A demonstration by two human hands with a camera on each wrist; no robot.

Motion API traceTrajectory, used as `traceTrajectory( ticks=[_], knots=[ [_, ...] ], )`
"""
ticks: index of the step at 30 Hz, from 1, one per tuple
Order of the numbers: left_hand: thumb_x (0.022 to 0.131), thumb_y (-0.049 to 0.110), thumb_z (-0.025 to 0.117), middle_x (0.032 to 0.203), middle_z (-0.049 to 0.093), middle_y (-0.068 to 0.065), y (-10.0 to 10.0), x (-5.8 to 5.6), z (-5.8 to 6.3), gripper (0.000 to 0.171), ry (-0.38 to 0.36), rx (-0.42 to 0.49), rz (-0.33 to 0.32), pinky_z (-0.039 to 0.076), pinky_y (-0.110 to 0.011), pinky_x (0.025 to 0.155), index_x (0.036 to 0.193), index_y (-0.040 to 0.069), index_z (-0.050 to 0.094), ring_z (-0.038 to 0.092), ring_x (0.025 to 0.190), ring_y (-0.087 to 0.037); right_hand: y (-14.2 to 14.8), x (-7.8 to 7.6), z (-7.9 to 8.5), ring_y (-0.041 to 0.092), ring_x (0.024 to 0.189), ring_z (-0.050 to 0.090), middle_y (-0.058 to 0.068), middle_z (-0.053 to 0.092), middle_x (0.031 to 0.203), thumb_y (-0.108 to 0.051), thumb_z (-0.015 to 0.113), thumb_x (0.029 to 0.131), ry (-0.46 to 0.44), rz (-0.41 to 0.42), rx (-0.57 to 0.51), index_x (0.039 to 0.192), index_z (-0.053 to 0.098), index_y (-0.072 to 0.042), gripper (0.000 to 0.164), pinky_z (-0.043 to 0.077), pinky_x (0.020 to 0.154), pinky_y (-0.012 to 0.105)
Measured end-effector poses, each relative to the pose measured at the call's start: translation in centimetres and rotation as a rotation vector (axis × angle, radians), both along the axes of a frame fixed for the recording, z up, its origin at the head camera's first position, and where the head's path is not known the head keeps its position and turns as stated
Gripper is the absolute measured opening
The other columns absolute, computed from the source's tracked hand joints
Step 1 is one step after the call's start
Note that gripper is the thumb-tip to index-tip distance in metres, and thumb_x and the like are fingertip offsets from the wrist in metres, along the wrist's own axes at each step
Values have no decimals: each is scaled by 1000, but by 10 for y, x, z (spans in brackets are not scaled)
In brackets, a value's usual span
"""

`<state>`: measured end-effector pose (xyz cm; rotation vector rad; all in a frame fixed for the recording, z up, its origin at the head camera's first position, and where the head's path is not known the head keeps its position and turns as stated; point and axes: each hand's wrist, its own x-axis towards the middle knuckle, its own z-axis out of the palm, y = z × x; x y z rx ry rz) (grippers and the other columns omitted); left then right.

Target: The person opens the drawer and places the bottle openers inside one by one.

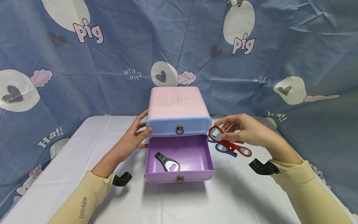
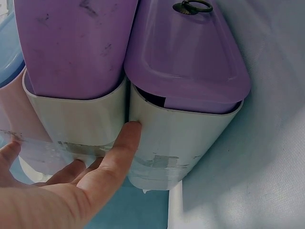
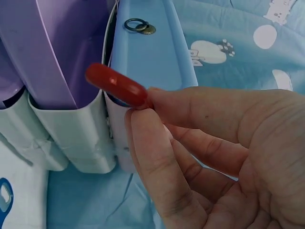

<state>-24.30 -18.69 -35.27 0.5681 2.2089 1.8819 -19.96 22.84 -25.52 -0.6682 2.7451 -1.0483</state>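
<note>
My right hand [image 1: 237, 129] pinches a pair of red scissors [image 1: 230, 145] by one handle loop, right of a small drawer cabinet [image 1: 176, 101]. In the right wrist view, thumb and fingertips grip that red loop [image 3: 116, 86]. Blue scissors [image 1: 223, 150] show partly behind the red pair. My left hand [image 1: 134, 135] rests against the cabinet's left side, its fingers spread; the left wrist view has the fingertips on the pale casing [image 2: 176, 148]. A purple drawer [image 1: 193, 155] stands pulled out, with a black-handled bottle opener [image 1: 167, 162] lying inside.
Above the open drawer is a closed blue drawer [image 1: 163, 127] with a ring pull. Another purple drawer [image 2: 190, 57] sits lowest, visible in the left wrist view. The white-covered table [image 1: 126, 199] meets a blue printed curtain [image 1: 120, 56] behind the cabinet.
</note>
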Motion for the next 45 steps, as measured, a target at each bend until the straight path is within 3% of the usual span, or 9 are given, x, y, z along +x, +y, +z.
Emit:
traceTrajectory(
  ticks=[14,20,25,33,40,45],
  knots=[
    [114,39,55,175,19,-20,0,-1,-1,73,-1,4,-4,48,-75,109,170,52,10,33,160,-46,-21,-1,-5,13,84,75,0,83,94,-18,81,96,-17,110,36,138,75,-16,42,60,75,26],
    [114,40,55,175,19,-20,0,-1,-1,74,-2,4,-1,48,-74,109,170,52,9,33,159,-47,-35,-3,-6,14,87,80,6,82,107,-10,80,96,-49,143,24,140,73,-12,44,64,78,28],
    [113,40,56,175,19,-20,0,-1,-1,74,-3,5,-2,49,-73,109,170,52,9,34,158,-48,-48,-3,-7,12,90,78,2,82,103,-9,80,96,-51,160,62,138,74,-11,43,62,75,27],
    [113,40,56,175,18,-19,0,-1,-1,75,-5,0,4,51,-72,107,170,52,9,34,159,-48,-72,-2,-10,9,80,74,1,81,94,-6,79,96,-98,189,86,136,75,-5,40,64,75,27],
    [113,40,57,175,18,-20,-1,-1,-1,75,-4,0,10,51,-72,107,170,52,9,35,158,-49,-96,-1,-11,5,62,59,-6,70,73,-5,81,94,-18,257,170,131,77,-3,37,50,60,22],
    [113,40,57,175,18,-20,0,-2,-2,76,-5,7,4,51,-73,107,170,51,9,35,158,-49,-107,0,-14,1,60,55,-8,65,69,-3,84,91,33,263,234,126,80,-4,36,45,59,18]
  ],
)
